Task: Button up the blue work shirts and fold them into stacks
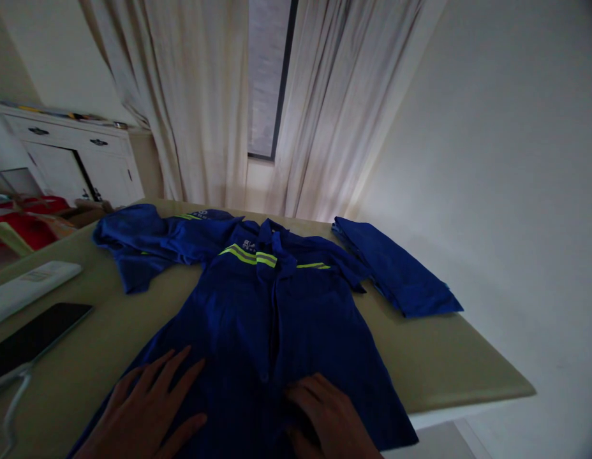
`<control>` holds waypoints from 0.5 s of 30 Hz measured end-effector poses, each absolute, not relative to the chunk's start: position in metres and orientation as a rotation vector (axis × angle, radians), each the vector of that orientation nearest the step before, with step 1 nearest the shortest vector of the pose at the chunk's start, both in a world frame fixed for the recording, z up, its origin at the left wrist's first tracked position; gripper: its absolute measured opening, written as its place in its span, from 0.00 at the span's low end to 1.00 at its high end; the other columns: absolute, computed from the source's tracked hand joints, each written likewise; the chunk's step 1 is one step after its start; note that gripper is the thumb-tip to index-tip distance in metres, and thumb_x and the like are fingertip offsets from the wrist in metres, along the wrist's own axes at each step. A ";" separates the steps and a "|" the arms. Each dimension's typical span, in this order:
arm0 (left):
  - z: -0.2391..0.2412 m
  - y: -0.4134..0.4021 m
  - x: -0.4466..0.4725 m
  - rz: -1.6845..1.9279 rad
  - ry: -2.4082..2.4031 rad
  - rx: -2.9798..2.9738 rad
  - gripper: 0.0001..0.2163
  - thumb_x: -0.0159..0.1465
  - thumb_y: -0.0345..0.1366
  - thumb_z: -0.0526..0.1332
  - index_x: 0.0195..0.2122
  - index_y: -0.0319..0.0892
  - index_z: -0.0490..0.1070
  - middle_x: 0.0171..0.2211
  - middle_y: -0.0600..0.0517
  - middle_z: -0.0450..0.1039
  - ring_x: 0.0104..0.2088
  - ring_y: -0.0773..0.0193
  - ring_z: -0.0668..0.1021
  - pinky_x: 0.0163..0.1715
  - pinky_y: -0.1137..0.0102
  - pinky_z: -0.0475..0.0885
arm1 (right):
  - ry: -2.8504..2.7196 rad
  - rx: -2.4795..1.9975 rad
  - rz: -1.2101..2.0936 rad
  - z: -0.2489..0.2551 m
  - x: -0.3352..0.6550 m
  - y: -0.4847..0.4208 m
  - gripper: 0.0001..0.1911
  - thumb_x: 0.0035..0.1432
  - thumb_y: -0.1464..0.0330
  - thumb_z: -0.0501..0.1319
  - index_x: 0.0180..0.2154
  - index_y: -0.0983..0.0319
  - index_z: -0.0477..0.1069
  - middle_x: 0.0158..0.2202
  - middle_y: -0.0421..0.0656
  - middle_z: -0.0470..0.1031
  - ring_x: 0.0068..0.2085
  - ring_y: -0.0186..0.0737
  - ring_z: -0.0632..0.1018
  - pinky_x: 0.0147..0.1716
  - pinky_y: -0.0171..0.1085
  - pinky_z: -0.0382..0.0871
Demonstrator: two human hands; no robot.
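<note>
A blue short-sleeved work shirt (pixel 319 319) lies spread on the table, collar at the far end, with yellow-green and grey reflective bands across its chest. Its front placket runs down the middle, partly gaping. My left hand (pixel 143 408) rests flat on the shirt's lower left part, fingers spread. On the lower right part, beside the placket, is my right hand (pixel 329 414). Its fingers are bent and the thumb stands apart from them, with dark cloth between. The shirt's bottom hem is partly out of view.
Another blue garment (pixel 138 239) lies crumpled at the table's (pixel 449 363) far left. Folded blue cloth (pixel 396 271) lies at the right. A phone (pixel 37 338) with a white cable and a white elongated device (pixel 32 287) are on the left. Curtains (pixel 200 102) hang behind.
</note>
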State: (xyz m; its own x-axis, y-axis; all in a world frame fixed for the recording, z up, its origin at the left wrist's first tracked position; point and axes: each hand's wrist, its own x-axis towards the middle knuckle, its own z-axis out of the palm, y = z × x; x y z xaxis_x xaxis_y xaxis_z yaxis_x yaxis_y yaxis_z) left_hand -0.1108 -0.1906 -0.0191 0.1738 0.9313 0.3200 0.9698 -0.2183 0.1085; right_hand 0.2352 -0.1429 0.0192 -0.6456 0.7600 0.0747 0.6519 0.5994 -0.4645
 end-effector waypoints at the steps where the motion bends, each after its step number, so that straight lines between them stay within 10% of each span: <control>1: -0.011 -0.187 -0.098 -0.538 -1.868 -2.334 0.24 0.65 0.58 0.60 0.58 0.56 0.75 0.59 0.46 0.75 0.57 0.43 0.77 0.55 0.48 0.73 | -2.550 -1.192 0.582 0.023 0.231 -0.143 0.20 0.53 0.69 0.70 0.49 0.55 0.76 0.49 0.43 0.80 0.48 0.47 0.78 0.48 0.39 0.72; 5: 0.007 -0.176 -0.039 -0.770 -1.604 -2.575 0.14 0.69 0.49 0.59 0.52 0.54 0.75 0.49 0.51 0.81 0.48 0.54 0.82 0.47 0.63 0.78 | -2.315 -1.261 0.632 0.029 0.212 -0.142 0.08 0.66 0.69 0.59 0.44 0.56 0.75 0.42 0.44 0.80 0.42 0.43 0.80 0.43 0.37 0.72; 15: 0.003 -0.153 -0.007 -0.459 -1.861 -2.665 0.22 0.66 0.34 0.63 0.62 0.48 0.68 0.56 0.45 0.75 0.47 0.54 0.82 0.44 0.64 0.79 | -1.445 -1.524 0.704 -0.014 0.263 -0.178 0.27 0.63 0.43 0.60 0.51 0.54 0.76 0.47 0.50 0.80 0.48 0.56 0.80 0.43 0.44 0.76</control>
State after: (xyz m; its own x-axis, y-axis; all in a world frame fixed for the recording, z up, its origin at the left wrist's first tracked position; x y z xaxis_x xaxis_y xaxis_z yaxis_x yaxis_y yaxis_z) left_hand -0.0073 -0.1532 0.0033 0.3213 0.9357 0.1459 0.8963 -0.3502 0.2719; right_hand 0.2630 -0.1784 -0.0141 0.1569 0.9726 0.1715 0.4642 0.0807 -0.8821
